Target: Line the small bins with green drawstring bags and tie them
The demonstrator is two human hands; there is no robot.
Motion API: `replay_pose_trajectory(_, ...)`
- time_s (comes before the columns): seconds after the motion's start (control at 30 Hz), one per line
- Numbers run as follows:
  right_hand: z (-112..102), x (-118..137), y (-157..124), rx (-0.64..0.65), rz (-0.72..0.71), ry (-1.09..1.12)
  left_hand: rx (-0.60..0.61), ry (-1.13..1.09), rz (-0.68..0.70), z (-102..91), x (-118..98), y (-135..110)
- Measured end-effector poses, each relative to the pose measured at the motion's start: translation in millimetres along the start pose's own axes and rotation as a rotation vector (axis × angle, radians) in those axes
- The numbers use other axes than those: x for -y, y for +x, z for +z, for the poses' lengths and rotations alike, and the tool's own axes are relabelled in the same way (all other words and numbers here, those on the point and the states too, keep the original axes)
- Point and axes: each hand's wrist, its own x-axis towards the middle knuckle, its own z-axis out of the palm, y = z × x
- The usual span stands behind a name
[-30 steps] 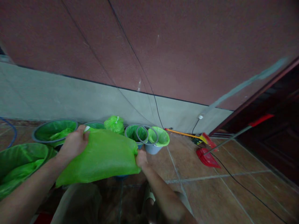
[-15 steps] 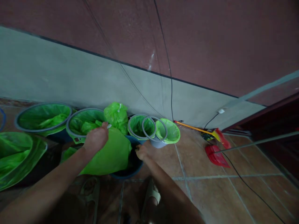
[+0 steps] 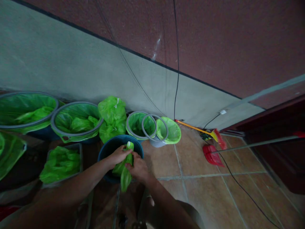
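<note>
Both my hands grip a bunched green plastic bag [image 3: 125, 171] over the near rim of a dark blue bin [image 3: 111, 145] on the tiled floor. My left hand [image 3: 118, 155] is closed on the upper part of the bag. Closed on the bag just to its right is my right hand [image 3: 138, 166]. The bag's lower end hangs down outside the bin, over its front rim. A tied, stuffed green bag [image 3: 111, 116] sits just behind the bin, against the wall.
Several bins lined with green bags stand along the wall: two large round ones [image 3: 75, 122] at left, two small ones [image 3: 138, 125] at right, a square one [image 3: 60, 162] nearer me. A loose grey ring [image 3: 154, 127] rests between the small bins. A red dustpan [image 3: 213, 156] and a broom [image 3: 202, 132] lie at right.
The wide-spread green bag has been gathered into a narrow bunch and lowered onto the blue bin's rim. My hands came together. The view tilted down.
</note>
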Motion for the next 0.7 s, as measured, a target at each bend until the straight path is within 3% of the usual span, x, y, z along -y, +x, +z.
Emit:
replay_pose_trajectory(0.13, 17, -11, 21, 0.0, 0.049, 0.027, 0.075, 0.018, 0.011, -5.5, 1, 0)
replay_pose_trajectory(0.27, 14, -29, 33, -0.029, 0.036, 0.009, 0.132, 0.484, 0.148, -21.8, 5, 1)
replay_pose_trajectory(0.4, 1, -42, 31, 0.02, 0.022, -0.037, 0.023, 0.958, 0.313, -47.0, -1, -1)
replay_pose_trajectory(0.57, -20, -47, 22, 0.194, -0.035, -0.092, -0.224, 1.138, 0.494, -66.7, -22, -3)
replay_pose_trajectory(0.63, -24, -46, 20, 0.24, -0.033, -0.077, -0.199, 1.139, 0.539, -62.8, -26, -6)
replay_pose_trajectory(0.7, -25, -46, 19, 0.207, -0.03, -0.011, -0.142, 1.103, 0.529, -53.8, -24, -8)
